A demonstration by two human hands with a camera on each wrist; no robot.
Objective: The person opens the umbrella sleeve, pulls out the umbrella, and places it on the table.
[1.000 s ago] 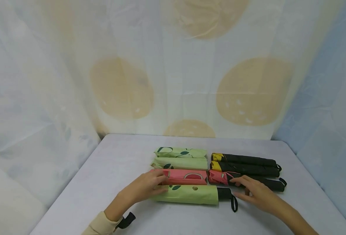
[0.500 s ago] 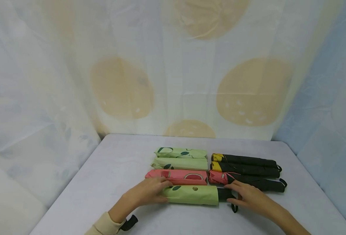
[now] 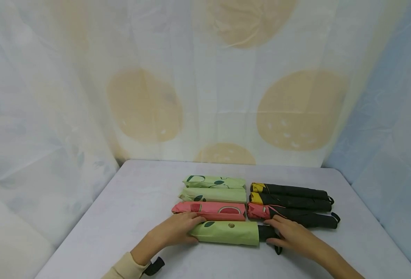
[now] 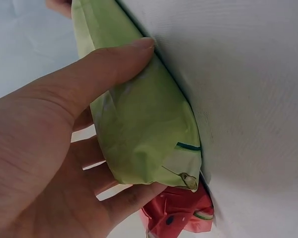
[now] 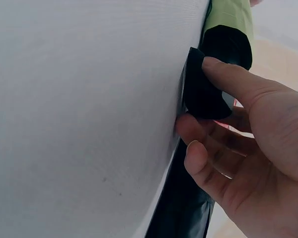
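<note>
A folded light-green umbrella [image 3: 226,232] lies nearest me on the grey table [image 3: 128,201]. My left hand [image 3: 188,229] grips its left end. In the left wrist view the thumb [image 4: 104,69] lies along the green fabric [image 4: 144,129] and the fingers curl under it. My right hand [image 3: 278,232] holds the umbrella's black handle [image 3: 265,231]. In the right wrist view its thumb [image 5: 228,74] presses on the black handle [image 5: 208,94] with the fingers curled beneath. A pink watermelon-print umbrella [image 3: 210,210] lies just behind, touching the green one.
Two pale green folded umbrellas [image 3: 214,188] lie behind the pink one. To the right lie three black umbrellas [image 3: 292,199], two with yellow ends, the nearest with a pink end [image 3: 257,211]. A printed curtain [image 3: 205,97] surrounds the table on three sides.
My right hand moved left off the black umbrella and closed on the green umbrella's handle. My left hand closed round its other end. The green umbrella now sits against the pink one.
</note>
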